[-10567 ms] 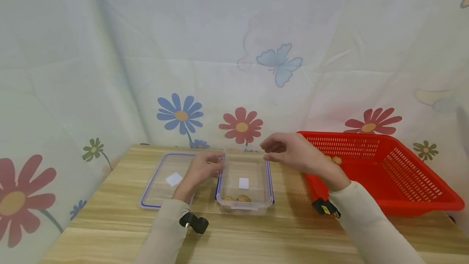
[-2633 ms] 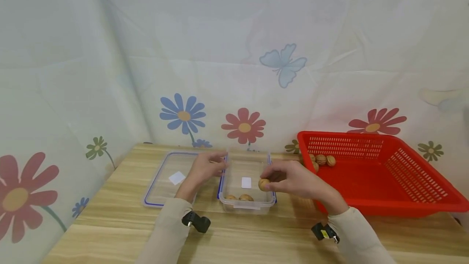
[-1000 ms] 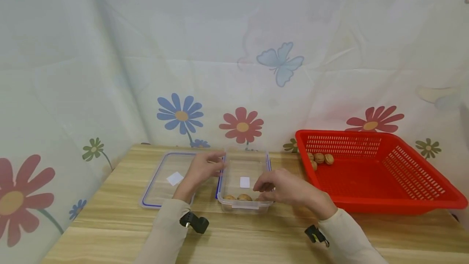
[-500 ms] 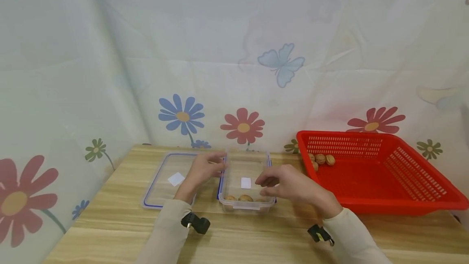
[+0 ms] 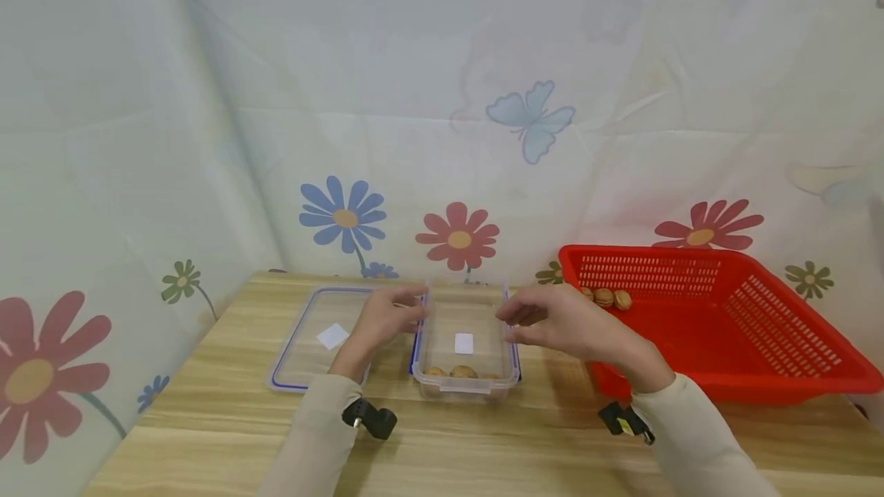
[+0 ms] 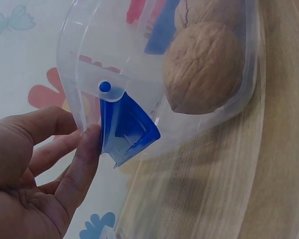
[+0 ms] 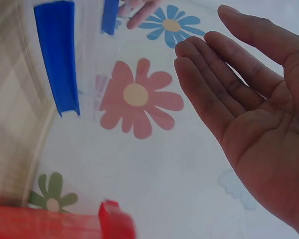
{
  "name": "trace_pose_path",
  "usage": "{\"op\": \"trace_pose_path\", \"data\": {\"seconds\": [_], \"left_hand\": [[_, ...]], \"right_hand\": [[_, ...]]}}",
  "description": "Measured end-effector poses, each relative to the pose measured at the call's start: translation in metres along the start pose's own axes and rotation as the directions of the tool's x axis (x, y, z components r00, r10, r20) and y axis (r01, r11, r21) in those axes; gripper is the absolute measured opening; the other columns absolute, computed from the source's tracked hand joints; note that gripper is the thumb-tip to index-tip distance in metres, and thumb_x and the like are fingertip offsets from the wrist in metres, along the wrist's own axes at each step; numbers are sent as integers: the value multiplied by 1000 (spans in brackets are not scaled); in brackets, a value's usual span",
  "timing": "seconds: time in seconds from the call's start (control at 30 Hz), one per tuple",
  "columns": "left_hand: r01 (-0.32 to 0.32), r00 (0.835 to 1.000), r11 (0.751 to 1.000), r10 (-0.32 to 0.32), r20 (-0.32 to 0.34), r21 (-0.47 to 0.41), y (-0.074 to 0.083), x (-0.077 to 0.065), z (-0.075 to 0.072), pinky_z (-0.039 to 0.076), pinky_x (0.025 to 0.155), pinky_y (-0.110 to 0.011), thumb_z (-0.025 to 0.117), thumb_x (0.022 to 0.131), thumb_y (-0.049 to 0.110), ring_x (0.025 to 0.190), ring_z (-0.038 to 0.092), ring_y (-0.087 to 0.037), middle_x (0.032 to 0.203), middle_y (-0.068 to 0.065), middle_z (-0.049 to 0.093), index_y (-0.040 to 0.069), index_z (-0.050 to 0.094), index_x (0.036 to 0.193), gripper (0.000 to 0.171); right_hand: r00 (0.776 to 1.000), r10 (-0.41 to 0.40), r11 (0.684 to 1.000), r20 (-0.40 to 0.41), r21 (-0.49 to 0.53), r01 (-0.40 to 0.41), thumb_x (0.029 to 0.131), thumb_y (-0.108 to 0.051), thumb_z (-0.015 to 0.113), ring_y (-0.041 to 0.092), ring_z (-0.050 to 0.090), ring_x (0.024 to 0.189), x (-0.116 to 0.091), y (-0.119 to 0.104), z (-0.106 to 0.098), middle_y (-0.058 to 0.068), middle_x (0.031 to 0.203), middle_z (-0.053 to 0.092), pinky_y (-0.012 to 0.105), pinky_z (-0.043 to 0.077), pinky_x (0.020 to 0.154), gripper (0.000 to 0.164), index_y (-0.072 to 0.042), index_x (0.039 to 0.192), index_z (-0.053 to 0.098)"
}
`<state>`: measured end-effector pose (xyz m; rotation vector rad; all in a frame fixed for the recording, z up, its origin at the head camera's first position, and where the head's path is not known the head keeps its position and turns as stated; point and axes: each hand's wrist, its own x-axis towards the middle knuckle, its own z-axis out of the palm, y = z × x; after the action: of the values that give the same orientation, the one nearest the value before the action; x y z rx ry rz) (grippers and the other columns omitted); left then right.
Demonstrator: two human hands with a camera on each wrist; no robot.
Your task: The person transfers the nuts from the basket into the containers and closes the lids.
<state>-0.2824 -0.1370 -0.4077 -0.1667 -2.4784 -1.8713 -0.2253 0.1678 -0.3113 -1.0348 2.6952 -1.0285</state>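
A clear plastic food container (image 5: 463, 386) with blue side latches stands on the table. Walnuts (image 5: 463, 372) lie along its near end; two show large through the wall in the left wrist view. My left hand (image 5: 389, 317) holds the container's left rim, with the thumb against a blue latch (image 6: 124, 127) in the left wrist view. Above the right rim hovers my right hand (image 5: 562, 320), its fingers relaxed and slightly bent. The right wrist view shows nothing in that hand's palm (image 7: 269, 134).
Left of the container a clear lid (image 5: 304, 359) with a blue seal lies flat. A red perforated basket (image 5: 718, 343) stands at the right, several walnuts (image 5: 604, 297) in its back left corner. A floral curtain (image 5: 442, 98) hangs behind the table.
The right hand lowered a walnut into the container's near right corner, let it go, then rose and drew back right. The left hand stayed at the left rim.
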Motion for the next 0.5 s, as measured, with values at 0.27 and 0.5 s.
{"op": "trace_pose_path", "data": {"seconds": [0.27,0.5], "left_hand": [[8,1000,1000,-8,5,13,1,0,0,67,78,-36,74,96,0,90,75,-30,112,-21,72,-4,67,138,43],[23,1000,1000,-23,-1,4,-1,1,1,67,79,-36,75,96,0,91,74,-27,113,-20,71,-2,67,139,44]], "right_hand": [[999,37,999,-27,-17,-37,94,-15,83,16,72,101,-6,-1,-24,-3,113,75,31,64,90,28,-14,121,77],[993,93,993,-67,-68,-98,93,-17,84,17,71,104,-8,4,-52,-5,113,75,36,63,95,30,-16,122,76]]}}
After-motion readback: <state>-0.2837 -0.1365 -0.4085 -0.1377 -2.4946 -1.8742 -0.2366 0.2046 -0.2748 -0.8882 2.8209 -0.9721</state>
